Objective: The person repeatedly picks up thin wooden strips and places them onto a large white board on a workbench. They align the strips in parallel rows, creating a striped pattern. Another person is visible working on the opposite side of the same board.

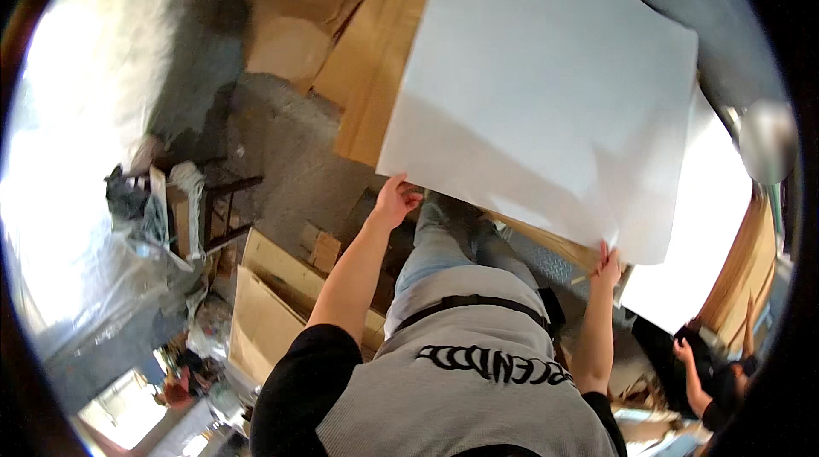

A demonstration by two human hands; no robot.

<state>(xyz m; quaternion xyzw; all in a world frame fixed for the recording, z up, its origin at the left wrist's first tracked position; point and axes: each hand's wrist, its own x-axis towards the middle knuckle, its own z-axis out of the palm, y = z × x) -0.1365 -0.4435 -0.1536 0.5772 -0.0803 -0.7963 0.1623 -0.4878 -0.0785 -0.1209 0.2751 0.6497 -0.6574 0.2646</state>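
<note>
A large white sheet [546,98], smooth and slightly curled at its near right corner, lies over a wooden board or tabletop [368,120]. My left hand [396,201] pinches the sheet's near left corner, its fingers closed at the edge. Along the same near edge, farther right, my right hand [606,265] grips the sheet, with fingertips showing at the rim and the thumb side partly hidden. Both forearms reach forward from either side of my body.
A second white sheet [704,209] lies to the right, on a wooden surface [740,295]. A co-worker [712,389] is at the lower right. Flattened cardboard [264,320] leans at my left, near a dark stool [223,209] with plastic. Brown cardboard [299,9] rests at the far left.
</note>
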